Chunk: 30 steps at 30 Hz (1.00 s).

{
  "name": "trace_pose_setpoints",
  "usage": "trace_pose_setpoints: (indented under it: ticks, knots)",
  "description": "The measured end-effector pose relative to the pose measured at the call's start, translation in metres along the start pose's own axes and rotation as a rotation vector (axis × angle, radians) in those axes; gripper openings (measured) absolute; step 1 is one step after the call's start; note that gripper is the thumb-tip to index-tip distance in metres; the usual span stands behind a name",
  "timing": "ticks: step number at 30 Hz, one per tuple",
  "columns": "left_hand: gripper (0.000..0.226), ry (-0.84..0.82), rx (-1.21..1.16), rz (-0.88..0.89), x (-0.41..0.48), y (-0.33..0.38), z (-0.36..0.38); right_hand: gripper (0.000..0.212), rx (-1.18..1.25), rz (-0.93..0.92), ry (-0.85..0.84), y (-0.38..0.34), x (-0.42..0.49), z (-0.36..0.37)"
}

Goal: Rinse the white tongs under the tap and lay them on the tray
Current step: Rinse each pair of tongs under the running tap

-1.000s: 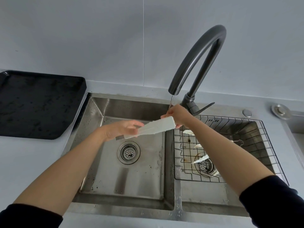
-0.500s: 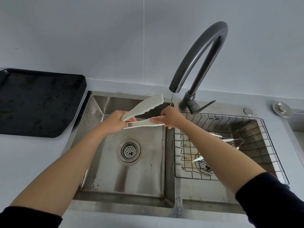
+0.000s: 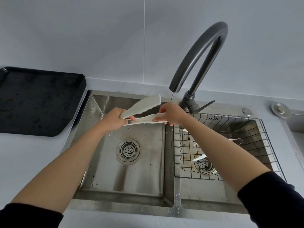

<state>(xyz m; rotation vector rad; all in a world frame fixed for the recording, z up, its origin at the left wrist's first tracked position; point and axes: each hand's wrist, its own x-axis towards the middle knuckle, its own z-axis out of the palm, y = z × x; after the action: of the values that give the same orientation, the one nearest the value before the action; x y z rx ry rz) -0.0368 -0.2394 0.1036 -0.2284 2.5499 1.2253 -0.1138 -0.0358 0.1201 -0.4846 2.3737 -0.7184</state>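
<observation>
Rinsing white tongs (image 3: 142, 110) over the left basin (image 3: 144, 171) | left hand (image 3: 114, 120) is gripping the hinge end, right hand (image 3: 171, 115) is pinching the lower arm — tongs splayed, long axis running left-right | thin stream from the tap (image 3: 175, 83) is falling just right of them | tray (image 3: 37, 102) lying left on the worktop — left hand nearer

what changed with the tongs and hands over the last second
The white tongs, pressed shut a second ago, have sprung open, upper arm tilted up toward the tap. The right hand now holds only the lower arm's tip. The left hand still grips the hinge end; the thin stream and the black tray are unchanged.
</observation>
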Motion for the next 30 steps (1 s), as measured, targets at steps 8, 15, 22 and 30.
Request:
trace_pose_setpoints:
  ticks: [8,15,22,30]
  knots:
    - [0.026,0.03,-0.282,-0.197,-0.005,-0.016,-0.007,0.018,0.824,0.178,-0.093,0.002,-0.002,-0.011]
    - [0.012,-0.091,-0.641,-0.371,-0.006,-0.018,0.008,0.021,1.16,0.15,-0.017,0.003,0.0,-0.003]
    - [0.034,-0.155,-0.732,-0.502,-0.011,-0.019,0.019,0.01,1.117,0.178,0.142,0.006,-0.002,0.012]
    - [0.04,-0.297,-0.497,-0.451,-0.019,-0.024,0.026,0.017,0.956,0.279,0.159,0.017,-0.003,0.03]
